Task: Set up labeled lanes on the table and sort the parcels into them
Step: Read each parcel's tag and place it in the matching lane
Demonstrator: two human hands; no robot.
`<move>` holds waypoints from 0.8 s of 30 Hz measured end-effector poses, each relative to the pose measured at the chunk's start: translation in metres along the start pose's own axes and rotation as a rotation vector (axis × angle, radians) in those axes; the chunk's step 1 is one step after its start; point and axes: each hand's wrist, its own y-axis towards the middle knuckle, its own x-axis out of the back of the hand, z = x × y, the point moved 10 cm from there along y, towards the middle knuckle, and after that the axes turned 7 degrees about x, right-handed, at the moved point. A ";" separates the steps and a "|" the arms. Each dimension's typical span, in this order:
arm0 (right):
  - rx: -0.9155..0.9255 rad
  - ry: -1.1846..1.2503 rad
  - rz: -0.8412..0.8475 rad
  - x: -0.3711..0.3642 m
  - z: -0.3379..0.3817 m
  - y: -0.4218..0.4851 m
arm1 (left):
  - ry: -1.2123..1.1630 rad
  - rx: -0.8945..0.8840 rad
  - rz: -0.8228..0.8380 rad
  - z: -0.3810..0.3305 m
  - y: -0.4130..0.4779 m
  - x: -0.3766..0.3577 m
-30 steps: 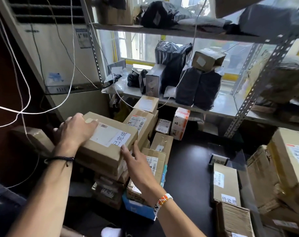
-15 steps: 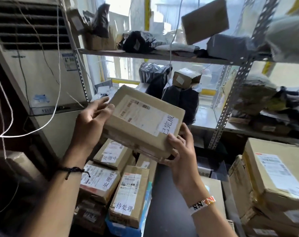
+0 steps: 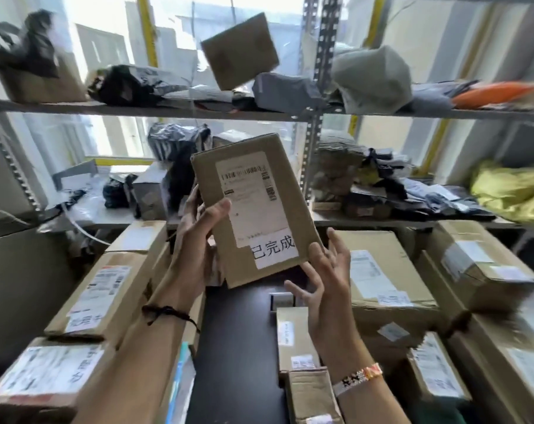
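Flat brown cardboard parcel is held up in the air, slightly tilted, above the black tabletop and in front of the grey metal shelf; its face carries a white shipping label and, near the lower right corner, a white paper strip printed 已完成; the left hand grips the parcel's left edge, thumb pressed on the front face and fingers curled behind; the right hand is spread wide with relaxed fingers, one digit resting against the parcel's lower right corner; a black cord bracelet circles the left wrist and a beaded bracelet the right; a stack of labelled cardboard boxes stands at the left of the tabletop, larger cardboard cartons at the right, and narrow cardboard boxes lie between them, below the right hand.
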 end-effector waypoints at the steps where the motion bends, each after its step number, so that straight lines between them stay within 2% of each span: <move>1: 0.001 -0.035 0.037 0.008 0.009 0.003 | 0.004 0.005 0.043 0.003 0.001 -0.017; 3: 0.025 -0.060 0.081 0.017 0.025 0.008 | 0.025 0.014 0.114 0.010 0.004 -0.045; 9: 0.115 -0.134 -0.062 0.087 0.082 0.008 | 0.024 0.062 0.276 0.030 0.009 -0.135; 12: 0.099 -0.221 -0.124 0.129 0.103 0.000 | 0.008 0.114 0.344 0.049 0.000 -0.178; 15: 0.061 -0.321 -0.117 0.170 0.125 -0.010 | 0.007 0.130 0.405 0.066 -0.013 -0.221; 19: 0.042 -0.446 -0.064 0.214 0.157 -0.018 | -0.005 0.142 0.408 0.085 -0.030 -0.272; 22: 0.076 -0.540 -0.091 0.248 0.182 -0.014 | 0.009 0.133 0.384 0.094 -0.037 -0.304; 24: 0.182 -0.766 -0.126 0.266 0.204 -0.008 | 0.022 0.126 0.342 0.102 -0.039 -0.322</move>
